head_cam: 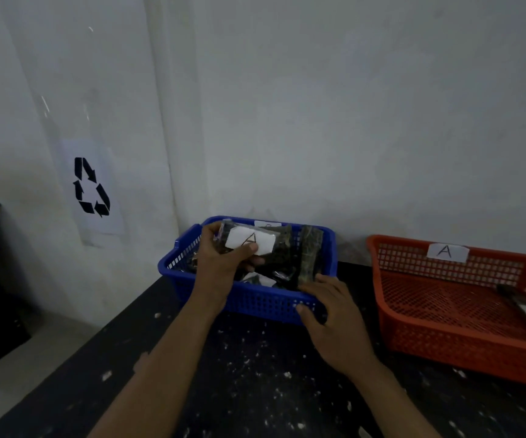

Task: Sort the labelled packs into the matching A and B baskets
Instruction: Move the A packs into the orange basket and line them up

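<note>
A bare sorting or recycling workroom: a printed recycling sign (92, 187) is taped to a plain white wall (350, 105). A paint-flecked black surface (255, 358) carries blue (249, 303) and orange mesh baskets (464, 339).

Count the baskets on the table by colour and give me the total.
Blue basket: 1
Orange basket: 1
Total: 2 baskets
</note>
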`<move>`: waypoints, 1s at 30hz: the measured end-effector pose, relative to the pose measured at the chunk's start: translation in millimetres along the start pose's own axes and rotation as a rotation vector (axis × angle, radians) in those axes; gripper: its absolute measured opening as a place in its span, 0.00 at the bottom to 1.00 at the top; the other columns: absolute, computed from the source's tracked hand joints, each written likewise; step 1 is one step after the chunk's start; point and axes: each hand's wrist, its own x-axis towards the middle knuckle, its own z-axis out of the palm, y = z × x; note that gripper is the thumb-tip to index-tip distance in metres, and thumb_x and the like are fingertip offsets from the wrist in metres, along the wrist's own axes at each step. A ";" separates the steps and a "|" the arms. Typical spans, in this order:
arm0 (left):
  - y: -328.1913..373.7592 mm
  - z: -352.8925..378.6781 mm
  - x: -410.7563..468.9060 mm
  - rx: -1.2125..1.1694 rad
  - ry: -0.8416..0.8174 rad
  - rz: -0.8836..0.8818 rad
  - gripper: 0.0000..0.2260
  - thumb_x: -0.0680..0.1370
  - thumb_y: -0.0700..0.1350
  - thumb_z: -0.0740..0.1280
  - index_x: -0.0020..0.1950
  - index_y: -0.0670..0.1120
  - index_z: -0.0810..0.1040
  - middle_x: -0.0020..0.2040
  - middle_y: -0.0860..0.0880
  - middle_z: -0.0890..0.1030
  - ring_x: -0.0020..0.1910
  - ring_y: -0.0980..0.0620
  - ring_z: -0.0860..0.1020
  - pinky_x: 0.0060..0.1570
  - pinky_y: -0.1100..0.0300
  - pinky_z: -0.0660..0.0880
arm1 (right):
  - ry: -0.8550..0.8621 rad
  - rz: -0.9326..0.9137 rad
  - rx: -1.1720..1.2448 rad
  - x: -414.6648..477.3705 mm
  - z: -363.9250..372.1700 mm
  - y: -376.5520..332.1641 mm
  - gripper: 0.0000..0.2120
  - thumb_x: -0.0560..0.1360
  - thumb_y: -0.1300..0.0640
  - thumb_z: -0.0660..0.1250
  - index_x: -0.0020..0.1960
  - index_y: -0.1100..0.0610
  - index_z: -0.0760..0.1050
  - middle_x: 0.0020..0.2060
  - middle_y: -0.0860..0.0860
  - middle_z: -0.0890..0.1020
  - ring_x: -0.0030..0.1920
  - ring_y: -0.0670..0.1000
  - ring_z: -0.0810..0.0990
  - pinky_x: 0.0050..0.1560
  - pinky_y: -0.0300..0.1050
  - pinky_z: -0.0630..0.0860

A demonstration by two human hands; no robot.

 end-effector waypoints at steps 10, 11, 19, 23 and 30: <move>-7.8 24.4 -25.2 -0.064 -0.089 -0.139 0.09 0.82 0.47 0.60 0.57 0.44 0.76 0.44 0.44 0.85 0.37 0.45 0.84 0.27 0.59 0.78 | -0.045 0.211 0.393 7.6 -26.7 -19.2 0.36 0.68 0.32 0.66 0.72 0.38 0.60 0.66 0.39 0.73 0.65 0.38 0.70 0.64 0.43 0.70; -8.2 25.8 -29.1 -0.045 -0.095 -0.134 0.10 0.82 0.47 0.60 0.58 0.44 0.75 0.45 0.45 0.85 0.38 0.46 0.84 0.28 0.59 0.78 | -0.025 0.222 0.425 8.7 -28.4 -22.8 0.37 0.66 0.31 0.66 0.72 0.38 0.61 0.64 0.39 0.74 0.64 0.37 0.71 0.64 0.44 0.70; -4.8 57.3 -45.9 0.035 -0.150 -0.085 0.11 0.77 0.52 0.65 0.56 0.48 0.77 0.46 0.50 0.84 0.42 0.51 0.82 0.34 0.59 0.79 | 0.089 0.274 0.571 23.2 -57.5 -39.8 0.18 0.72 0.52 0.73 0.61 0.47 0.75 0.50 0.45 0.82 0.48 0.43 0.82 0.46 0.43 0.81; -10.8 88.4 -41.4 0.031 -0.153 -0.088 0.08 0.78 0.51 0.63 0.54 0.51 0.78 0.44 0.53 0.84 0.44 0.55 0.83 0.40 0.62 0.80 | 0.064 0.273 0.680 25.4 -92.9 -25.4 0.20 0.70 0.67 0.73 0.59 0.52 0.78 0.49 0.50 0.83 0.48 0.48 0.84 0.44 0.42 0.81; -42.0 176.2 -40.6 0.219 -0.353 -0.077 0.06 0.78 0.52 0.65 0.54 0.57 0.75 0.49 0.58 0.81 0.48 0.65 0.79 0.44 0.67 0.77 | 0.087 0.457 0.635 29.5 -185.0 55.0 0.22 0.69 0.71 0.72 0.59 0.54 0.77 0.47 0.55 0.85 0.42 0.57 0.85 0.40 0.45 0.81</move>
